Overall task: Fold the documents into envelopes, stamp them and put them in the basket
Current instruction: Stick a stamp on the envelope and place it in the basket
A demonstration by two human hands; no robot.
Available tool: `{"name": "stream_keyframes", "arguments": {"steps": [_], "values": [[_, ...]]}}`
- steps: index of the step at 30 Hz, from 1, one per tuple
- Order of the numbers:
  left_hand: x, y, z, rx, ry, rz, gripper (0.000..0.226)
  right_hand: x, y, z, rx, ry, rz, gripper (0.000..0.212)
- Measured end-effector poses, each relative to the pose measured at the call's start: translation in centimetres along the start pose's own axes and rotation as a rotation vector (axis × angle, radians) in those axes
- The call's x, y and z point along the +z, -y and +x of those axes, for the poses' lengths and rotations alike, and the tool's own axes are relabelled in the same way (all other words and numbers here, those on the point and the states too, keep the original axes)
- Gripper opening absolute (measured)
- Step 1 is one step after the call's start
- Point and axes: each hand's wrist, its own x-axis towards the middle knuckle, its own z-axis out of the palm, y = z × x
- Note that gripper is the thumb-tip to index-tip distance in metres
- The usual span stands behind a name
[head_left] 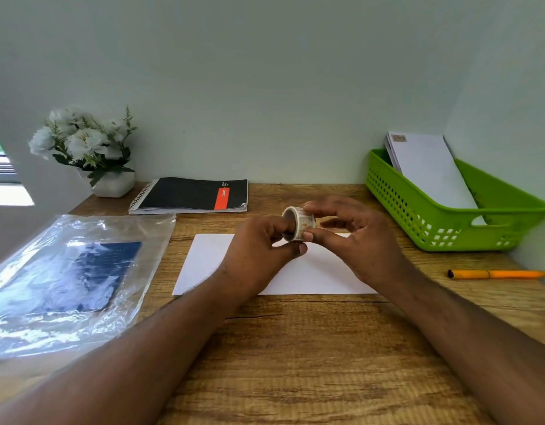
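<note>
Wide wooden desk (311,363) under both forearms, and everything sits within reach of the fingers. Off to the left of them lies a clear plastic sleeve (72,280) with something dark blue inside, probably the paper stock, parked clear of the working patch. Beyond and to the right of the fingers stands the green basket (418,210), with stamped envelopes (430,170) already leaning in it, so part of the job looks done.

Directly beneath the fingers lies a white envelope (311,274), flat and square to the person, likely waiting for its stamp. Behind the fingers, a spiral notebook (191,194) and a pot of white flowers (84,145); to the right, an orange pen (498,274).

Now the hands. The left hand (259,256) has a finger pushed through the core of the roll of stamps (299,223), thumb curled beneath, steadying it like an axle. The right hand (357,240) pinches the roll's outer edge between thumb and fingertips (309,207), remaining fingers spread loose. Seems to be hunting for the free end to peel one off, right above the envelope for a short drop.
</note>
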Motion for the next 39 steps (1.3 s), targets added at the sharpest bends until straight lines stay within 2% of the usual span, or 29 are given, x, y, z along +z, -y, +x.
{"name": "stream_keyframes", "arguments": {"steps": [4,8,12,20,24,32,39], "values": [[0.06,0.12,0.04,-0.022,-0.005,0.012,0.019,0.02,0.11,-0.14,-0.068,0.010,-0.109,0.036],[0.06,-0.07,-0.01,-0.021,-0.004,0.044,0.016,0.06,0.20,-0.12,-0.109,-0.010,-0.093,0.030],[0.05,-0.15,-0.03,-0.021,-0.010,0.068,0.019,0.01,0.06,-0.13,-0.074,0.033,-0.116,0.046],[0.21,-0.06,-0.10,-0.027,0.010,0.043,0.022,-0.01,-0.03,-0.04,-0.195,-0.025,-0.105,0.017],[0.03,-0.28,-0.12,-0.024,0.021,0.063,0.022,0.22,0.13,-0.06,-0.245,-0.021,-0.160,0.014],[-0.19,-0.11,0.06,-0.009,-0.019,-0.001,0.012,-0.06,0.02,0.12,-0.429,-0.009,-0.439,0.009],[-0.60,-0.11,0.33,0.011,-0.036,0.001,0.019,-0.01,0.17,-0.04,-0.385,-0.015,-0.392,0.012]]}}
